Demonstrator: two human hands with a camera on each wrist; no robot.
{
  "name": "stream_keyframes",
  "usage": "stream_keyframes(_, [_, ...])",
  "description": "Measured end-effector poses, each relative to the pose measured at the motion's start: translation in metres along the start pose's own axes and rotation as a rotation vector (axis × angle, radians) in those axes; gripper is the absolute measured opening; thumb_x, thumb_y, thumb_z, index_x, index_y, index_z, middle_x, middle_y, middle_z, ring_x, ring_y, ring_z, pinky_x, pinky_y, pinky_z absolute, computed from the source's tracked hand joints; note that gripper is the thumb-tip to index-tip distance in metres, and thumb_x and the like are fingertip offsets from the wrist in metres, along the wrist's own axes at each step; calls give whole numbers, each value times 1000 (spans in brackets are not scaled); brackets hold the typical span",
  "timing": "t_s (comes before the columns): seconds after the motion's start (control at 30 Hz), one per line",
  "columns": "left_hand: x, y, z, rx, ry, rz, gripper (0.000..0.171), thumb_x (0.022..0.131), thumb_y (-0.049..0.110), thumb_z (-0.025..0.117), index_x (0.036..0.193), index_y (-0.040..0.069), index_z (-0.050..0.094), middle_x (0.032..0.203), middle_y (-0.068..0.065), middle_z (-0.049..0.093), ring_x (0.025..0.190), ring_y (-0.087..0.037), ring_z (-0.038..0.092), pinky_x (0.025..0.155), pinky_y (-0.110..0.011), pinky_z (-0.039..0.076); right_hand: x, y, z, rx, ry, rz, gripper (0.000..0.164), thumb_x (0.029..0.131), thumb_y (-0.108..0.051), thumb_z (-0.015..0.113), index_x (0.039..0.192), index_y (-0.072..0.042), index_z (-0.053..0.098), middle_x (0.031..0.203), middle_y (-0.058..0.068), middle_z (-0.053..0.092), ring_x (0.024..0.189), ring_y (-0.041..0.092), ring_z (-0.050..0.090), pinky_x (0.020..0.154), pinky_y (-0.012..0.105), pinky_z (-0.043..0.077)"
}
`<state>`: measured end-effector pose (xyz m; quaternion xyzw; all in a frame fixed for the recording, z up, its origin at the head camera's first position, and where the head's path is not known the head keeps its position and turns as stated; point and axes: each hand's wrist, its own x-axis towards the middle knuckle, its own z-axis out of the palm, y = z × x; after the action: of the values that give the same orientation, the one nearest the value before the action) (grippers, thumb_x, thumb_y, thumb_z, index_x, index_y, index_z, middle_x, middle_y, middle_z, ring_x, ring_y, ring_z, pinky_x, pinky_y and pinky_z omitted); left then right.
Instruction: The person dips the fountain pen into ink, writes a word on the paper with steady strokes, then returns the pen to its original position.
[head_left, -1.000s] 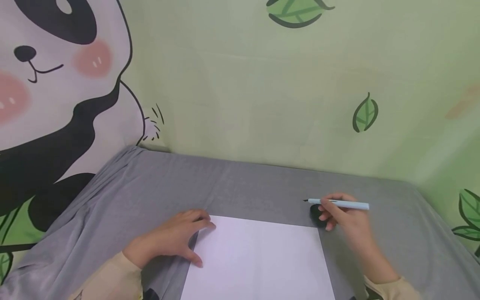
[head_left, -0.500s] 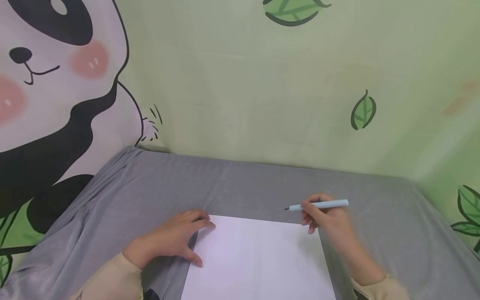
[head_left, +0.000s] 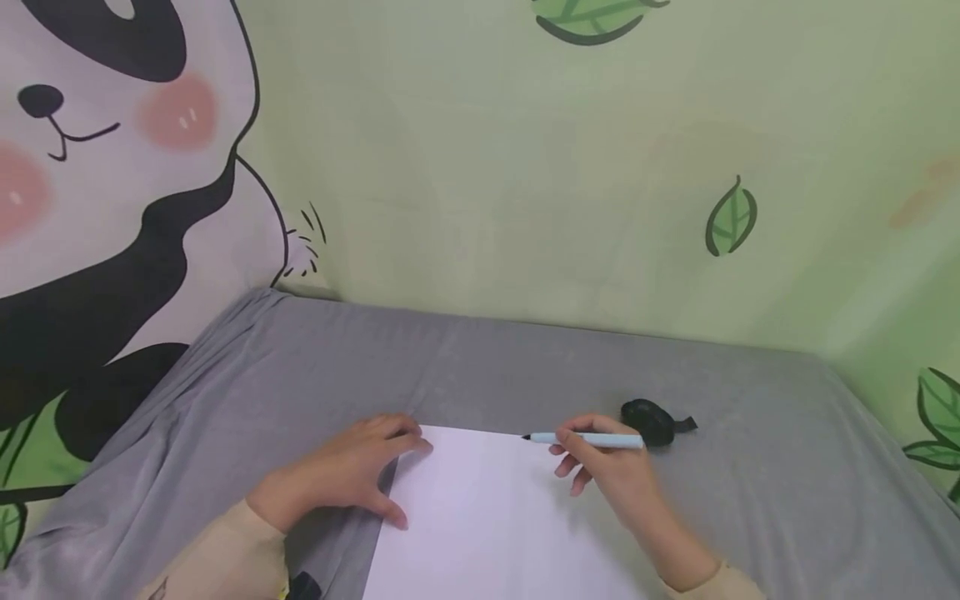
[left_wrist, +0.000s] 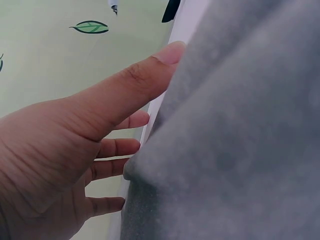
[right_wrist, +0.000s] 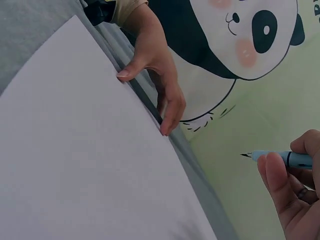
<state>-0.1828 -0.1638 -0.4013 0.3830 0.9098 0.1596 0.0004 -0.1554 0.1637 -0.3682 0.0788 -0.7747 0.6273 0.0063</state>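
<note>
A blank white sheet of paper (head_left: 465,517) lies on the grey cloth in front of me. My left hand (head_left: 352,467) rests at its left side, thumb and fingers spread, with fingertips at the far left corner and the thumb on the left edge. My right hand (head_left: 611,479) pinches a light blue fountain pen (head_left: 618,441) between thumb and fingers. The pen lies nearly level, its dark nib pointing left and overlapping the paper's far edge in the head view. In the right wrist view the bare nib (right_wrist: 246,155) shows away from the sheet.
A black rounded object (head_left: 649,422) with a short tab lies on the grey cloth (head_left: 480,358), just beyond my right hand. Behind the cloth hangs a pale green backdrop (head_left: 487,208) with printed leaves and a large panda (head_left: 217,217) at left.
My right hand has moved left and nearer with the pen, from beside the far right corner to over the paper. The black object now shows uncovered. The left hand stays put.
</note>
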Motion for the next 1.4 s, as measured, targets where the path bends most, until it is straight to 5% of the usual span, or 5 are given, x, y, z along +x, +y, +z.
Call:
stream_keyframes(0.5, [5, -2, 2, 15, 11, 18, 83, 61, 59, 80, 127, 14, 59, 128, -9, 54, 122, -29, 49, 100, -50, 40, -4, 34, 21, 29, -23, 114, 21, 90, -8, 63, 97, 11, 62, 72, 4, 68, 58, 10, 65, 50, 25, 53])
stream_keyframes(1.4, [1, 2, -2, 12, 10, 9, 82, 61, 60, 79, 126, 14, 59, 127, -10, 54, 121, -29, 50, 99, -51, 41, -4, 47, 25, 62, -60, 79, 25, 90, -12, 64, 94, 12, 59, 74, 12, 69, 56, 8, 63, 48, 25, 52])
